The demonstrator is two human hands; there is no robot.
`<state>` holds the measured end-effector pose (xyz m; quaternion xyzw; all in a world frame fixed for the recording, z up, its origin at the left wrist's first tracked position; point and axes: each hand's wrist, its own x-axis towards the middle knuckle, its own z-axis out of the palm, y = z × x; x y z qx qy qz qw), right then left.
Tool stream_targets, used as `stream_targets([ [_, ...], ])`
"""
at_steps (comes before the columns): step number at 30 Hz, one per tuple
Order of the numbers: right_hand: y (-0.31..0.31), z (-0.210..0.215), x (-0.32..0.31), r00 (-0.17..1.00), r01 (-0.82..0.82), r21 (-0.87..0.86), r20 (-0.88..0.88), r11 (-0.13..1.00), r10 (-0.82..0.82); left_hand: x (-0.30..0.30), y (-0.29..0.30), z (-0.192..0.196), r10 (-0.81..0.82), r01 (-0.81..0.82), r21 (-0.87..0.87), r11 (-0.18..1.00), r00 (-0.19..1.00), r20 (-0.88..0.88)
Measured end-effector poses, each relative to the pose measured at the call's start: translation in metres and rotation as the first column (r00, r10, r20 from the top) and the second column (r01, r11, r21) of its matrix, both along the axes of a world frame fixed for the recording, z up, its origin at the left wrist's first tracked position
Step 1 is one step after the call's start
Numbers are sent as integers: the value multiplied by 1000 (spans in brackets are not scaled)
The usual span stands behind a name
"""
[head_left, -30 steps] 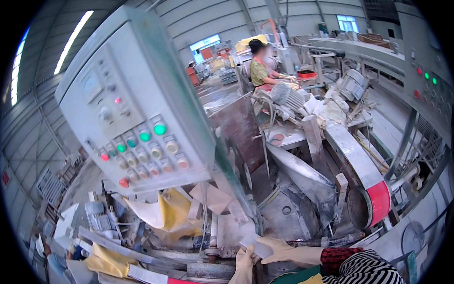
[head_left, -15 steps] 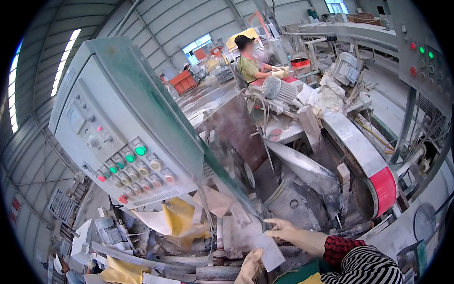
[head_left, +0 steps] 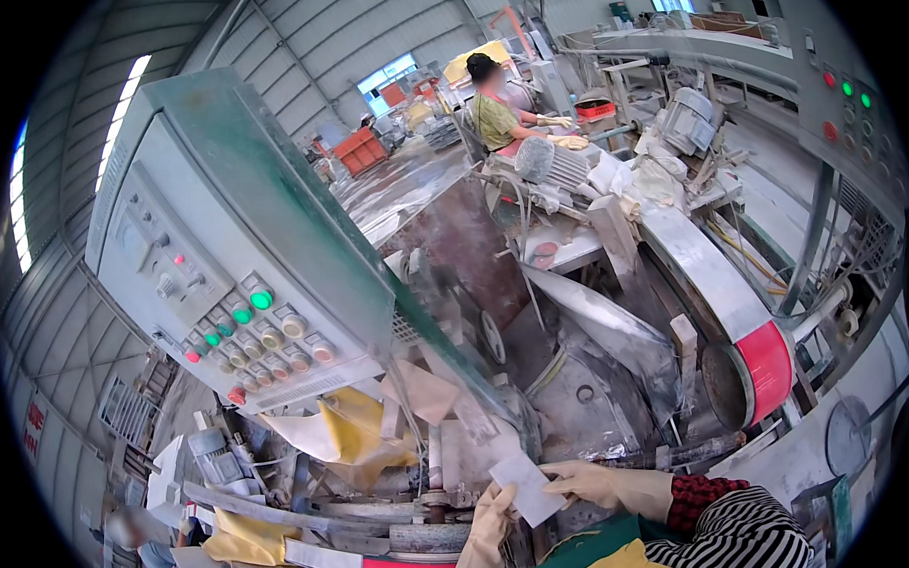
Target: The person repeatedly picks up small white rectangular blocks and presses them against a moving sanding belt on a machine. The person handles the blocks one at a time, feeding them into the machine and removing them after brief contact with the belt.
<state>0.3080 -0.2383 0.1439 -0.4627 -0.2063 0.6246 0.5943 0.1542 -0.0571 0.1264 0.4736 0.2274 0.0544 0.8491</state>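
White and flat, a small tile piece (head_left: 527, 487) sits between my two hands. My right hand (head_left: 607, 484) wears a pale rubber glove, and its fingers (head_left: 566, 472) are closed on the right edge of the tile piece, thumb under and fingers on top, so it stays level. My left hand (head_left: 490, 528), gloved too, comes up from below, and its fingers (head_left: 502, 498) press the left edge, so the piece cannot tip. Just past my fingers is the dusty grinding machine (head_left: 579, 400), with a red-banded belt guard (head_left: 762, 358) off to the right. Up and left of my fingers hangs a grey control box (head_left: 223, 262) with green and red buttons. Far beyond, another person (head_left: 493, 107) works at a counter (head_left: 573, 245).
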Motion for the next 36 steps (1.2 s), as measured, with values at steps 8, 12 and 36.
stream_targets([
  [8, -29, 19, 4, 996, 47, 73, -80, 996, -42, 34, -25, 12, 233, -230, 47, 972, 970, -69],
  [12, -36, 8, 4, 986, 152, 94, -82, 984, -145, 44, -43, 38, 131, -121, 113, 986, 987, -93],
  [36, -270, -125, 238, -300, 952, 48, 353, -303, -886, -217, 86, -27, 540, 557, 713, -426, 789, -294],
])
